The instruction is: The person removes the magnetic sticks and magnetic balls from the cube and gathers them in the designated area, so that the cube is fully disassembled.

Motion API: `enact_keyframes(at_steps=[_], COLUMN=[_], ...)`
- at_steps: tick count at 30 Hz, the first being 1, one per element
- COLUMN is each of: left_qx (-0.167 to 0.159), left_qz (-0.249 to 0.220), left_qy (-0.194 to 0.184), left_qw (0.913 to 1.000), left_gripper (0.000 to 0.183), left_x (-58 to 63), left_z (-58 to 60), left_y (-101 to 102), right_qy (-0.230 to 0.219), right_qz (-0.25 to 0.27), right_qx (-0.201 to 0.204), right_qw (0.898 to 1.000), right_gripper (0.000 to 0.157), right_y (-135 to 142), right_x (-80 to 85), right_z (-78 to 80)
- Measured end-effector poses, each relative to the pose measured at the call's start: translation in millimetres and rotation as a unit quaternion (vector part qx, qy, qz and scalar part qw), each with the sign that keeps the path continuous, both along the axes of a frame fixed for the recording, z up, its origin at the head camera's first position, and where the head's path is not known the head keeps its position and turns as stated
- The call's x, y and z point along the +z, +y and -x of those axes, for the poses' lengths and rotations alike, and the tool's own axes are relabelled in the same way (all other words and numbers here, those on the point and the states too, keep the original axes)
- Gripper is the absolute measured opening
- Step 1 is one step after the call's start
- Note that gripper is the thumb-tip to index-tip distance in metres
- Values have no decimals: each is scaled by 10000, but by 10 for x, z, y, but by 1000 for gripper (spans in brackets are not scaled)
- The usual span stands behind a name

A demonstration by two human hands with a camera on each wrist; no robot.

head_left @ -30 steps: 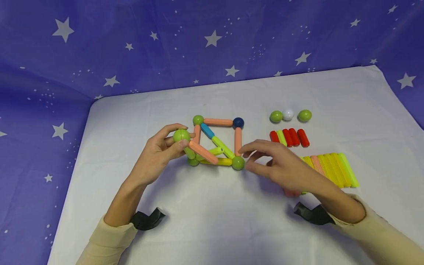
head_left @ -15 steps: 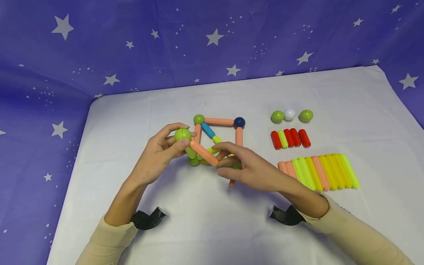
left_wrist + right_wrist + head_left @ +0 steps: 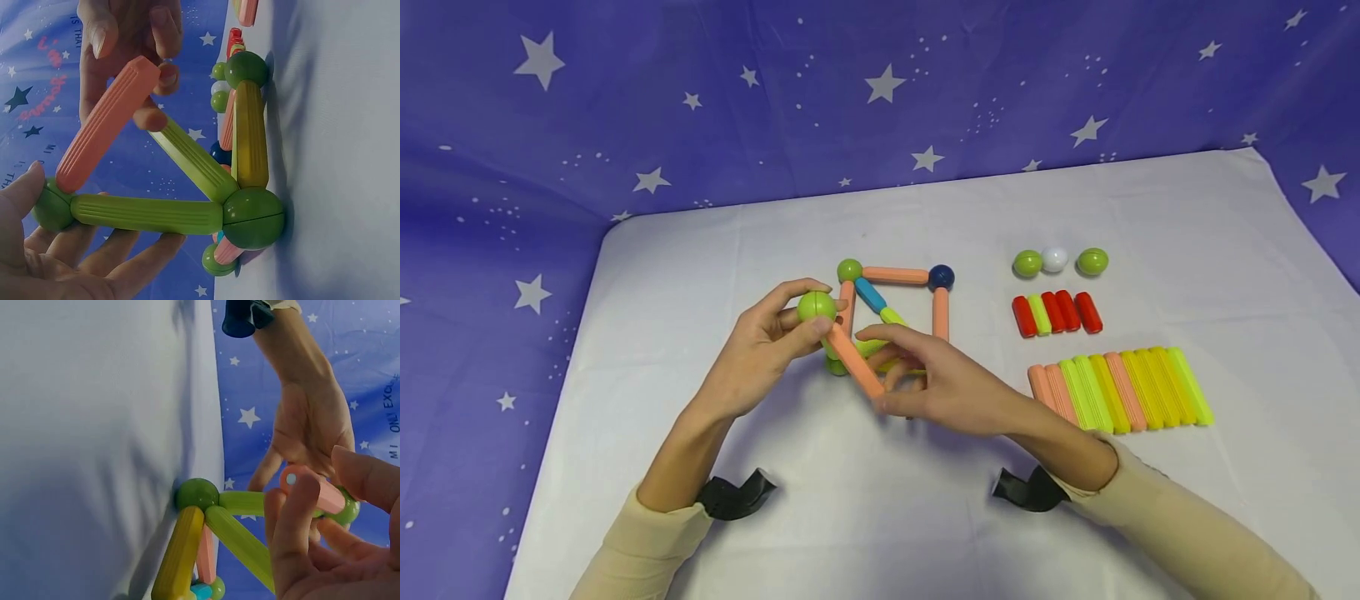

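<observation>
My left hand (image 3: pixel 756 350) pinches a green ball (image 3: pixel 816 308) that tops an upright green magnetic stick (image 3: pixel 147 214). From this ball a salmon magnetic stick (image 3: pixel 856 360) slants down to the right. The curled fingers and thumb of my right hand (image 3: pixel 943 379) are round its free end; the exact contact is partly hidden. A slanting green stick (image 3: pixel 194 159) rises from the lower green ball (image 3: pixel 253 219), its upper end by my right fingers. Beneath lies a flat frame with a yellow stick (image 3: pixel 250 134), a navy ball (image 3: pixel 942 277) and a blue stick (image 3: pixel 871 295).
Right of the frame lie two green balls, one of them a loose ball (image 3: pixel 1092 262), and a white ball (image 3: pixel 1055 259). Below them is a row of short red sticks (image 3: pixel 1066 311) with one green. Nearer sits a row of long yellow sticks (image 3: pixel 1157 387), mixed with green and salmon.
My right hand has moved left from the frame's right corner to the salmon stick. That stick's free end has swung toward me. My left hand has stayed nearly still on the green ball.
</observation>
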State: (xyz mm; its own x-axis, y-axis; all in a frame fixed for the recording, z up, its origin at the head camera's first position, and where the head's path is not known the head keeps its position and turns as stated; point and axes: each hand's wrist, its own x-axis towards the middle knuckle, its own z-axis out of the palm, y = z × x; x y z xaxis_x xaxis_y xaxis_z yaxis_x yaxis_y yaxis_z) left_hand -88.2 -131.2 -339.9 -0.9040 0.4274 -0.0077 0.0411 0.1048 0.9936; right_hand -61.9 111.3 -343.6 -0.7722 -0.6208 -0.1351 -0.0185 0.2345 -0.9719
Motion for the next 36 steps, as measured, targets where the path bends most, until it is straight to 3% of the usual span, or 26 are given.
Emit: enact_keyframes(at_steps=[8, 15, 27, 36], left_qx=[-140, -304, -187, -180], left_qz=[-23, 110, -42, -43], left_qy=[14, 161, 285, 169], left_qw=[9999, 9993, 9994, 9997], left_gripper=[34, 33, 29, 31], left_x=[0, 23, -35, -22], left_z=[-4, -31, -13, 5], left_y=[5, 25, -15, -12], right_qy=[6, 465, 1104, 552], right_qz=[304, -280, -880, -592], right_qx=[-32, -95, 375, 17], right_qw=[9995, 9985, 9893, 9967], right_gripper=[57, 64, 71, 72], right_y=[-89, -36, 67, 234], right_x=[-61, 2, 116, 37], right_z=[30, -26, -70, -123])
